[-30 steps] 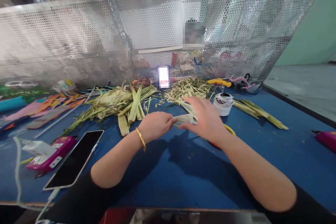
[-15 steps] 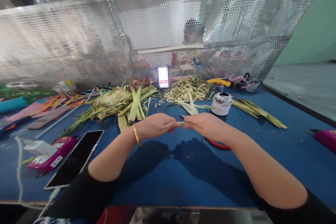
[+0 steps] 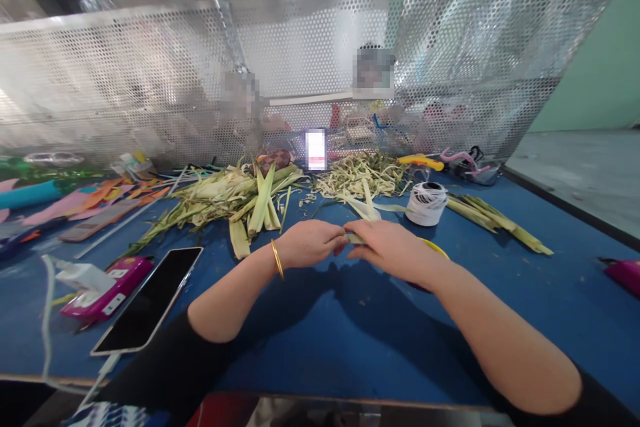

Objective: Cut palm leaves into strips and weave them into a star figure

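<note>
The blue table (image 3: 295,347) is the largest thing, and the work is held just above its middle. To do it well, I think, the hands should be kept low over this surface, so that a thin piece, if it slips, is easy to find. The big heap of leaves (image 3: 210,197) lies on the left, and the heap of shreds (image 3: 363,177) lies beyond the hands; it seems wise that the piece in work is not mixed with them.

Both forearms come from the lower corners and slope inward. The right hand (image 3: 383,247) has its back upward, its fingers partly bent and its thumb below, apart from them; I cannot tell how firmly it grips. The left hand (image 3: 315,242) is also back upward, with the thumb and forefinger pinched together.

The white roll (image 3: 427,204) stands near the right wrist, which should better not push it. Smallest is the pale strip (image 3: 355,239), between the two hands: its left end seems pinched in the left fingertips, and its other end goes under the right fingers. A light, even pull would probably prevent tearing.
</note>
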`<state>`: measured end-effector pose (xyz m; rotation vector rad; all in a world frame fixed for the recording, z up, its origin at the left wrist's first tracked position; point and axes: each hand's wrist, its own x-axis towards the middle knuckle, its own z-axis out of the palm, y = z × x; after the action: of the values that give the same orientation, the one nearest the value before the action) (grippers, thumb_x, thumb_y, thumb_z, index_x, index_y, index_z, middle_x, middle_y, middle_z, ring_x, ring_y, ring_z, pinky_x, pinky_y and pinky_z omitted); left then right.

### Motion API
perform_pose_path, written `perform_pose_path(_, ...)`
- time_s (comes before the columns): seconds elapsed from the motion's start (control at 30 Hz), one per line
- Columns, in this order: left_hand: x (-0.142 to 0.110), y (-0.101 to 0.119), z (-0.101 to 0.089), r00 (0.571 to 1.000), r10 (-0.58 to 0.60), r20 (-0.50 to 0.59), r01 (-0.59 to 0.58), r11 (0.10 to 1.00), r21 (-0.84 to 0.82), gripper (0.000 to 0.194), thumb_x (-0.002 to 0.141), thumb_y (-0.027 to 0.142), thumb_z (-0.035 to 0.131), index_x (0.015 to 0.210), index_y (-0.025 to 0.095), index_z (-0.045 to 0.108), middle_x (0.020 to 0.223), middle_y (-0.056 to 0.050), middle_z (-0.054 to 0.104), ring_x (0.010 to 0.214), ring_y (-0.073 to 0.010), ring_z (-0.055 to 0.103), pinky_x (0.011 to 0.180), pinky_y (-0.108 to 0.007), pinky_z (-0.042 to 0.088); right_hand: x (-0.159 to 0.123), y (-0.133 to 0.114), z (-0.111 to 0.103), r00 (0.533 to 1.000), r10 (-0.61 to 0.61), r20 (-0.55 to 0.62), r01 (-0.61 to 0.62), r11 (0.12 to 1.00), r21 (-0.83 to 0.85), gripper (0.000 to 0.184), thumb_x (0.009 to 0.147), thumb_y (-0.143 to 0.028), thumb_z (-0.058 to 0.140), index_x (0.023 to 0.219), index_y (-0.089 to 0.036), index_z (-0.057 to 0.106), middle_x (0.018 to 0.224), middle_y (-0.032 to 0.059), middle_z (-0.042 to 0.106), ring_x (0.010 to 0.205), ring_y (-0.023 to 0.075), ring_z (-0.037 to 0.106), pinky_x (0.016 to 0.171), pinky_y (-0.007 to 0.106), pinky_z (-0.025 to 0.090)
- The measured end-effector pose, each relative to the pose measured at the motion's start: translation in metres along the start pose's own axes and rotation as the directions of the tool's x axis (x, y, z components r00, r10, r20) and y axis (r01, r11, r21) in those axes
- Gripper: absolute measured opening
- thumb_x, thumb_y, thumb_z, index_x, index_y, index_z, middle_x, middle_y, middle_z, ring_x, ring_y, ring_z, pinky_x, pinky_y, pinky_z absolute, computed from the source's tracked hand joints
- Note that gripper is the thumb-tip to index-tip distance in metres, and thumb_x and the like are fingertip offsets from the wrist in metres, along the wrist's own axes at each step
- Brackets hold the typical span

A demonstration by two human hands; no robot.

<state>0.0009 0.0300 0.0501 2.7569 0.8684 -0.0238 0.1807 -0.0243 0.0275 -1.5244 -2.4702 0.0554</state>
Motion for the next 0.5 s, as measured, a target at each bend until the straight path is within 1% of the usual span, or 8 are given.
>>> perform_pose_path(0.07,0.000,-0.001,0.001,1.000,0.019,0.005,-0.019,1.000,0.016,0.037,0.093,0.036,0.030,0.074,0.020,0.056,0.072,-0.001,0.060,0.069,-0.0162,0.054,0.059,-0.025,0.032,0.001,-0.006,0.003,0.999,0.012,0.047,-0.008,0.997,-0.073,0.025,0.094,-0.035,0.043,0.102,-0.016,0.056,0.090,0.0102,0.068,0.076,0.0219,0.063,0.059,0.027,0.034)
perform_pose_path(0.13,-0.001,-0.002,-0.001,0.999,0.043,0.006,-0.043,0.999,-0.025,0.039,0.093,0.038,0.029,0.072,0.020,0.056,0.071,-0.001,0.059,0.068,-0.0156,0.052,0.060,-0.025,0.032,0.000,-0.005,0.001,0.997,0.023,0.070,-0.017,0.997,-0.078,0.023,0.095,-0.031,0.039,0.091,-0.017,0.057,0.083,0.0083,0.068,0.072,0.0201,0.062,0.057,0.026,0.032)
perform_pose_path(0.17,-0.002,-0.003,-0.004,0.998,0.056,0.006,-0.055,0.996,-0.066,0.041,0.093,0.040,0.028,0.071,0.019,0.055,0.070,-0.001,0.058,0.067,-0.0151,0.051,0.060,-0.024,0.033,-0.001,-0.003,-0.002,0.998,0.020,0.064,-0.017,0.999,-0.046,0.023,0.095,-0.029,0.038,0.088,-0.018,0.057,0.082,0.0071,0.067,0.072,0.0191,0.061,0.058,0.026,0.032)
perform_pose_path(0.23,-0.005,-0.006,-0.010,0.996,0.087,0.010,-0.084,0.985,-0.152,0.043,0.093,0.043,0.027,0.069,0.019,0.052,0.065,0.000,0.052,0.064,-0.0140,0.049,0.061,-0.024,0.033,-0.003,0.005,-0.009,0.999,0.012,0.031,-0.014,0.997,0.077,0.026,0.095,-0.028,0.036,0.082,-0.020,0.057,0.078,0.0040,0.066,0.071,0.0171,0.059,0.060,0.025,0.033)
perform_pose_path(0.33,-0.009,-0.011,-0.017,0.994,0.110,0.011,-0.105,0.971,-0.213,0.041,0.093,0.044,0.029,0.068,0.018,0.049,0.063,0.002,0.047,0.063,-0.0131,0.046,0.063,-0.023,0.034,-0.007,0.016,-0.019,1.000,0.020,0.007,-0.021,0.967,0.255,0.033,0.096,-0.032,0.033,0.078,-0.021,0.057,0.072,0.0009,0.062,0.067,0.0153,0.054,0.062,0.024,0.035)
perform_pose_path(0.4,-0.010,-0.016,-0.020,0.996,0.091,0.007,-0.087,0.975,-0.204,0.041,0.092,0.046,0.030,0.068,0.018,0.049,0.063,0.002,0.047,0.064,-0.0132,0.046,0.064,-0.023,0.034,-0.008,0.020,-0.023,0.998,0.055,0.005,-0.054,0.953,0.297,0.035,0.095,-0.035,0.032,0.077,-0.021,0.058,0.070,0.0006,0.061,0.066,0.0154,0.053,0.062,0.025,0.035)
perform_pose_path(0.5,-0.010,-0.024,-0.022,0.998,0.055,0.011,-0.052,0.984,-0.172,0.042,0.092,0.047,0.030,0.068,0.018,0.049,0.063,0.002,0.048,0.065,-0.0138,0.047,0.064,-0.023,0.034,-0.007,0.022,-0.022,0.995,0.102,-0.006,-0.096,0.958,0.269,0.036,0.095,-0.034,0.030,0.076,-0.020,0.058,0.071,0.0012,0.061,0.066,0.0158,0.052,0.063,0.025,0.034)
